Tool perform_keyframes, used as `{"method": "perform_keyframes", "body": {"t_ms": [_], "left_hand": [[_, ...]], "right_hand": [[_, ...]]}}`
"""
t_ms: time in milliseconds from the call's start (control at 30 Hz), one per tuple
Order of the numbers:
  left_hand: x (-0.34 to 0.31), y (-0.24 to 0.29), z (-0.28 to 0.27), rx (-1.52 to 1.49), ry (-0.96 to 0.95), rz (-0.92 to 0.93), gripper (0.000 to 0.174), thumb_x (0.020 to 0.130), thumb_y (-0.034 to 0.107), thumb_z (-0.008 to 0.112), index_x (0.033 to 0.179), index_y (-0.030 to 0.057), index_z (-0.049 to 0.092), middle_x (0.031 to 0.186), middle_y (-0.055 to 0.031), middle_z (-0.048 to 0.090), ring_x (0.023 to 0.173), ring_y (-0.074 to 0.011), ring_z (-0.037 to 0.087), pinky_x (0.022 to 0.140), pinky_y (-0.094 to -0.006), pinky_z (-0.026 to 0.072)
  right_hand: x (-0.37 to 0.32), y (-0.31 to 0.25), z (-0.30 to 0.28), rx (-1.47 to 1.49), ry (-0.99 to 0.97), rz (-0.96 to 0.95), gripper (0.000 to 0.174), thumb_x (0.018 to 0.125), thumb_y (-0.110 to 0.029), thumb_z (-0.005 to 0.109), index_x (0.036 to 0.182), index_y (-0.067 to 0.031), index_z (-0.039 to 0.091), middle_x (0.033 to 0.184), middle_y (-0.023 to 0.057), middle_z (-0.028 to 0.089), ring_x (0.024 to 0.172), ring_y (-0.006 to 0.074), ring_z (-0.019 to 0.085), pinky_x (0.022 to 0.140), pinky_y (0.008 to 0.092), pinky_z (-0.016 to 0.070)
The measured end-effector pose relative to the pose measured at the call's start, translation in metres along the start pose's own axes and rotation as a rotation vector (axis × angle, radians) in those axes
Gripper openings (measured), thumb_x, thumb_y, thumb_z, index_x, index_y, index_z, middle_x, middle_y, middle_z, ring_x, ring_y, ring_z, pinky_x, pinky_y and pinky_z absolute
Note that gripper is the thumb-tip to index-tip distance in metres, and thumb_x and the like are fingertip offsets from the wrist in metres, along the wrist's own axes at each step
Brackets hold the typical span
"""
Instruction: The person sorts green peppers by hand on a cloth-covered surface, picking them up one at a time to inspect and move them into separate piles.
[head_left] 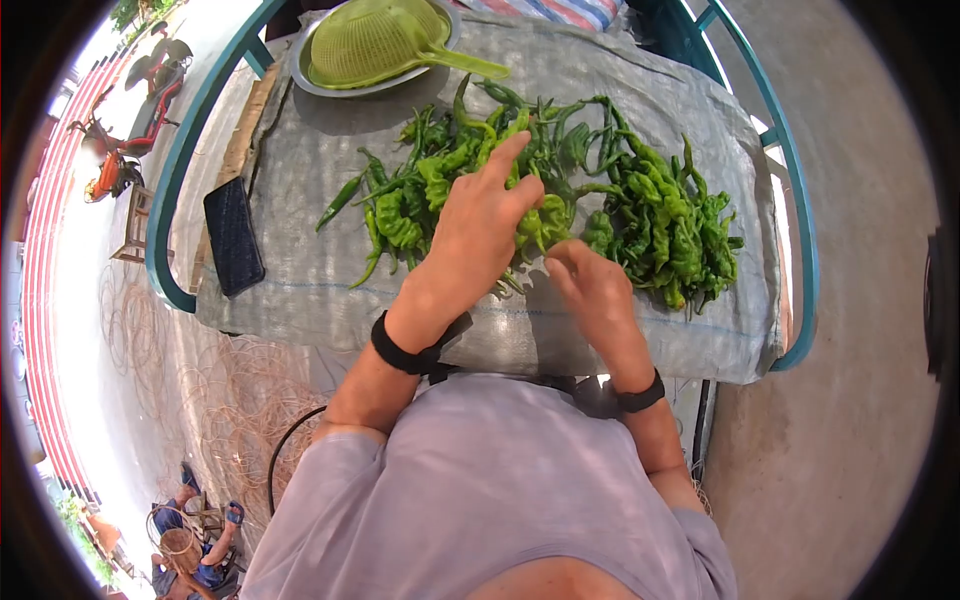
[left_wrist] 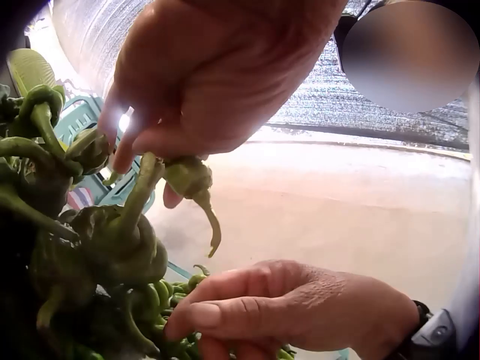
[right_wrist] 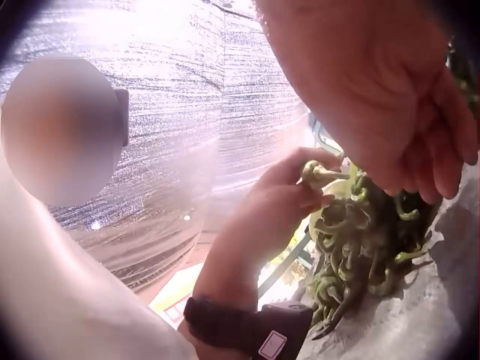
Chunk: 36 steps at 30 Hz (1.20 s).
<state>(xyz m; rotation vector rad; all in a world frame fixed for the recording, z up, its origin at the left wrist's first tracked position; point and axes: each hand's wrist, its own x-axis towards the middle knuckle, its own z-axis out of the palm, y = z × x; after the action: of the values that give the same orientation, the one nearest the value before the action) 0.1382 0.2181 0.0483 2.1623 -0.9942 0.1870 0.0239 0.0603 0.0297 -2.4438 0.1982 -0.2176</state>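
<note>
A heap of wrinkled green peppers (head_left: 440, 180) is spread on the grey woven sheet, and a second, denser pile of peppers (head_left: 665, 225) lies to its right. My left hand (head_left: 475, 225) is over the middle of the heap, one finger stretched forward. Between its thumb and fingers it pinches a light green pepper (left_wrist: 189, 178), whose thin curved end hangs down in the left wrist view. My right hand (head_left: 600, 300) hovers at the near side between the piles, fingers loosely bent, with nothing seen in its grasp. Its fingertips come close to the held pepper.
A yellow-green strainer (head_left: 375, 45) sits over a metal basin (head_left: 300, 72) at the back left. A dark phone (head_left: 234, 238) lies on the sheet's left side. Teal rails (head_left: 165, 215) border both sides. Another person (head_left: 195, 545) sits low at the left.
</note>
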Motion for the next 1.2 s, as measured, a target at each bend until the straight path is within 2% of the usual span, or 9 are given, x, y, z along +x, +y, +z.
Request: {"method": "perform_keyframes", "body": {"t_ms": [33, 100, 367, 467, 700, 833, 1000, 1033, 1200], "left_hand": [[-0.001, -0.003, 0.003, 0.054, -0.011, 0.063, 0.034, 0.078, -0.010, 0.055, 0.105, 0.0078, 0.067, 0.148, -0.0178, 0.047, 0.125, -0.0376, 0.054, 0.097, -0.0449, 0.0470], [-0.003, -0.010, 0.014, 0.161, -0.025, 0.189, 0.037, 0.078, -0.008, 0.056, 0.108, 0.0102, 0.068, 0.149, -0.0158, 0.047, 0.123, -0.0372, 0.055, 0.100, -0.0445, 0.0448], [-0.008, -0.007, 0.020, 0.208, -0.020, 0.180, 0.042, 0.080, -0.005, 0.059, 0.116, 0.0128, 0.068, 0.148, -0.0119, 0.050, 0.126, -0.0377, 0.053, 0.106, -0.0457, 0.0397], [-0.011, -0.006, 0.019, 0.236, -0.035, 0.180, 0.041, 0.081, -0.004, 0.058, 0.118, 0.0125, 0.068, 0.145, -0.0126, 0.052, 0.127, -0.0370, 0.053, 0.107, -0.0457, 0.0389], [-0.012, -0.006, 0.020, 0.253, -0.061, 0.213, 0.043, 0.081, -0.006, 0.055, 0.119, 0.0102, 0.067, 0.140, -0.0142, 0.056, 0.125, -0.0356, 0.054, 0.108, -0.0449, 0.0377], [-0.005, -0.001, 0.018, 0.124, 0.065, 0.229, 0.049, 0.080, -0.004, 0.061, 0.127, 0.0114, 0.062, 0.138, -0.0152, 0.055, 0.121, -0.0337, 0.056, 0.103, -0.0445, 0.0414], [-0.001, 0.026, 0.014, -0.255, -0.015, 0.072, 0.063, 0.079, -0.002, 0.071, 0.138, 0.0125, 0.054, 0.150, -0.0157, 0.040, 0.112, -0.0321, 0.059, 0.088, -0.0433, 0.0517], [0.000, 0.022, 0.021, -0.186, 0.041, 0.156, 0.064, 0.079, -0.003, 0.070, 0.138, 0.0096, 0.052, 0.152, -0.0208, 0.032, 0.096, -0.0345, 0.062, 0.080, -0.0408, 0.0553], [-0.001, 0.017, 0.036, -0.364, 0.130, 0.248, 0.067, 0.077, -0.008, 0.067, 0.139, 0.0131, 0.051, 0.154, -0.0266, 0.023, 0.097, -0.0347, 0.063, 0.080, -0.0402, 0.0554]], "right_hand": [[-0.001, 0.002, 0.006, -0.064, -0.043, 0.042, 0.021, 0.092, -0.027, 0.066, 0.099, -0.0069, 0.067, 0.076, 0.0165, 0.069, 0.070, 0.0367, 0.068, 0.064, 0.0465, 0.0538], [0.002, 0.001, 0.013, -0.160, -0.085, 0.034, 0.021, 0.092, -0.027, 0.067, 0.097, -0.0065, 0.067, 0.075, 0.0169, 0.069, 0.072, 0.0372, 0.069, 0.064, 0.0477, 0.0536], [0.007, 0.003, 0.033, -0.244, -0.081, 0.018, 0.021, 0.091, -0.026, 0.067, 0.087, -0.0052, 0.064, 0.072, 0.0168, 0.069, 0.070, 0.0388, 0.068, 0.062, 0.0489, 0.0528], [-0.002, -0.002, 0.020, -0.126, 0.023, 0.015, 0.019, 0.092, -0.024, 0.066, 0.089, -0.0049, 0.065, 0.071, 0.0145, 0.068, 0.063, 0.0342, 0.067, 0.059, 0.0435, 0.0528], [-0.007, 0.001, 0.003, 0.810, 0.273, 0.258, 0.026, 0.104, -0.024, 0.055, 0.111, -0.0014, 0.066, 0.078, 0.0026, 0.066, 0.054, 0.0061, 0.056, 0.051, 0.0201, 0.0447], [-0.014, -0.001, 0.002, 0.950, 0.350, 0.100, 0.029, 0.107, -0.025, 0.051, 0.118, -0.0022, 0.064, 0.083, 0.0042, 0.067, 0.054, 0.0073, 0.055, 0.052, 0.0207, 0.0451], [-0.022, -0.010, 0.003, 1.020, 0.182, 0.034, 0.029, 0.108, -0.027, 0.048, 0.115, -0.0017, 0.061, 0.082, 0.0057, 0.065, 0.055, 0.0099, 0.056, 0.051, 0.0220, 0.0467], [-0.023, -0.011, 0.003, 1.025, 0.128, 0.022, 0.029, 0.108, -0.027, 0.047, 0.114, -0.0015, 0.060, 0.081, 0.0063, 0.065, 0.055, 0.0110, 0.056, 0.051, 0.0227, 0.0474], [-0.024, -0.008, 0.004, 1.206, -0.088, 0.033, 0.032, 0.109, -0.031, 0.044, 0.111, -0.0022, 0.059, 0.083, 0.0056, 0.066, 0.056, 0.0088, 0.056, 0.055, 0.0215, 0.0467]]}}
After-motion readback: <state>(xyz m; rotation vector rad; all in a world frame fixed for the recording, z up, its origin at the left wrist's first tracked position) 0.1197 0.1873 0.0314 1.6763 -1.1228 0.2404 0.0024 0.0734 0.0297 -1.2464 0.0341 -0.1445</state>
